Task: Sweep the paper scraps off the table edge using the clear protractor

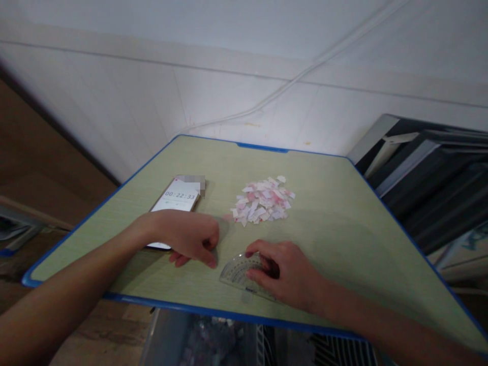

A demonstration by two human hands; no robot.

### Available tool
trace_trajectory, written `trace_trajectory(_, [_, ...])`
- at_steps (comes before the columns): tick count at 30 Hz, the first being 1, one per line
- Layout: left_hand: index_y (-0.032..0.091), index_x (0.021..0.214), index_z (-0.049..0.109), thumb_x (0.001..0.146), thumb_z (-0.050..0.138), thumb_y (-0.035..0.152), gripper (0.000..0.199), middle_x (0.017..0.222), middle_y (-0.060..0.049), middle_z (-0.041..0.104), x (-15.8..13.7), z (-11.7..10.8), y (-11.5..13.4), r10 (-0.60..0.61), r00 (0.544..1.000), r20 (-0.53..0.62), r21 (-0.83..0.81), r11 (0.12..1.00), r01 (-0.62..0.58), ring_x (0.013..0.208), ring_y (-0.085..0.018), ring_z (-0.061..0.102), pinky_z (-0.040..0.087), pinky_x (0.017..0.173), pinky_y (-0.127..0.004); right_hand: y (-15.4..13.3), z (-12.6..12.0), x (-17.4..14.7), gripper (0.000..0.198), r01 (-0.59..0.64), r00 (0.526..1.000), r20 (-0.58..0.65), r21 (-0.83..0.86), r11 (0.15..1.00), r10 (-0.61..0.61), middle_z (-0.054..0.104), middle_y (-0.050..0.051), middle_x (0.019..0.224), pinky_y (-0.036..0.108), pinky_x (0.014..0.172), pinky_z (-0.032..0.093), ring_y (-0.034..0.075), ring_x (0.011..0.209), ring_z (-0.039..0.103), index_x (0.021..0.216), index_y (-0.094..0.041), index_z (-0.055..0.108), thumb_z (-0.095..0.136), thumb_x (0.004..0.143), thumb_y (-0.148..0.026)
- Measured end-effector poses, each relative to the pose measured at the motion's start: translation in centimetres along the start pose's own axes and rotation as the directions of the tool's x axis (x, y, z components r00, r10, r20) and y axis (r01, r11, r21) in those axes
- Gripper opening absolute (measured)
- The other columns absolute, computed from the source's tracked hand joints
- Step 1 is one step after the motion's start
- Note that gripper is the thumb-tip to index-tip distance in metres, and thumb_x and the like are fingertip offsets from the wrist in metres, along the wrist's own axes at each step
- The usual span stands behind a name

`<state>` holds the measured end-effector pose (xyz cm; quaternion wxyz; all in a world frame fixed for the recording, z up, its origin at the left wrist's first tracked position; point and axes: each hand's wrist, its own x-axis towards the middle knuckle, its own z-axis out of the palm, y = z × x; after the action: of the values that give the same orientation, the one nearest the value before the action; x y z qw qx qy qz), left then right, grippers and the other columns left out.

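A clear semicircular protractor (pixel 238 272) lies near the front edge of the table, its straight side towards me. My right hand (pixel 287 272) is curled over its right part, thumb and forefinger gripping it from above. To the left, my left hand (pixel 190 236) is bent over with its fingers curled in and its thumb pointing at the table. Whatever is inside those fingers, if anything, is hidden. Beneath the left wrist lies a phone (pixel 177 195) with a running timer on its screen, partly covered. Beyond both hands sits a loose pile of torn white and pink paper scraps (pixel 263 201).
The pale green table (pixel 324 203) has a blue rim and stands against a white wall. Dark folders or boards (pixel 442 178) lean at the right. A clear plastic bin (pixel 168 335) is below the front edge. Brown furniture (pixel 41 137) stands at the left.
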<state>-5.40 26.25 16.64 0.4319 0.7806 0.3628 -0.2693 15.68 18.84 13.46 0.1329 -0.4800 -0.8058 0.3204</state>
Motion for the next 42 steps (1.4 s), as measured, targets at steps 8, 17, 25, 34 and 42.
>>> trace_trajectory(8, [0.021, 0.046, 0.042, 0.077, 0.051, 0.026, 0.033, 0.035, 0.003, 0.048, -0.13, 0.00, 0.06, -0.002, 1.000, -0.015, 0.014, 1.000, 0.003, 0.035, -0.012, 0.049, 0.037, 0.037, -0.021, -0.26, 0.14, -0.32, 0.027, 0.052, 0.995, 0.082, -0.006, 0.999, -0.051, 0.062, 0.000, 0.062, 0.023, 0.056, 0.032, 0.010, 0.053, 0.047, 0.099, -0.018, 0.067, 0.063, 0.075, -0.030])
trace_trajectory(17, [0.021, 0.047, 0.042, 0.077, 0.052, 0.027, 0.032, 0.033, 0.003, 0.047, -0.23, 0.00, 0.20, 0.003, 1.000, -0.025, 0.004, 1.000, -0.003, 0.033, -0.012, 0.047, 0.035, 0.036, -0.020, -0.49, 0.01, -0.34, 0.025, 0.080, 0.989, 0.125, -0.042, 0.996, -0.074, 0.065, 0.001, 0.066, 0.025, 0.058, 0.032, 0.012, 0.058, 0.052, 0.097, -0.020, 0.067, 0.063, 0.076, -0.034])
trace_trajectory(25, [0.021, 0.047, 0.042, 0.077, 0.051, 0.028, 0.032, 0.034, 0.003, 0.048, -0.21, 0.02, 0.14, -0.027, 0.999, -0.017, 0.012, 1.000, 0.027, 0.035, -0.013, 0.049, 0.036, 0.036, -0.022, -0.60, -0.01, -0.52, 0.028, 0.088, 0.985, 0.152, -0.066, 0.994, -0.077, 0.067, 0.002, 0.067, 0.025, 0.060, 0.032, 0.014, 0.062, 0.055, 0.099, -0.021, 0.067, 0.063, 0.077, -0.036])
trace_trajectory(34, [0.021, 0.047, 0.042, 0.077, 0.051, 0.028, 0.032, 0.035, 0.003, 0.048, -0.12, 0.08, -0.03, -0.017, 1.000, -0.025, 0.005, 1.000, 0.017, 0.034, -0.013, 0.049, 0.036, 0.036, -0.022, -0.31, 0.08, -0.49, 0.029, 0.116, 0.985, 0.136, -0.049, 0.992, -0.108, 0.067, 0.002, 0.067, 0.025, 0.060, 0.032, 0.014, 0.061, 0.055, 0.100, -0.020, 0.067, 0.062, 0.076, -0.034])
trace_trajectory(42, [0.021, 0.048, 0.043, 0.078, 0.051, 0.027, 0.031, 0.035, 0.003, 0.048, -0.16, 0.05, 0.02, -0.017, 1.000, -0.023, 0.019, 1.000, 0.017, 0.034, -0.012, 0.048, 0.035, 0.035, -0.020, -0.26, 0.12, -0.54, 0.030, 0.114, 0.985, 0.139, -0.068, 0.991, -0.103, 0.067, 0.003, 0.067, 0.026, 0.060, 0.033, 0.015, 0.063, 0.056, 0.101, -0.020, 0.067, 0.061, 0.077, -0.036])
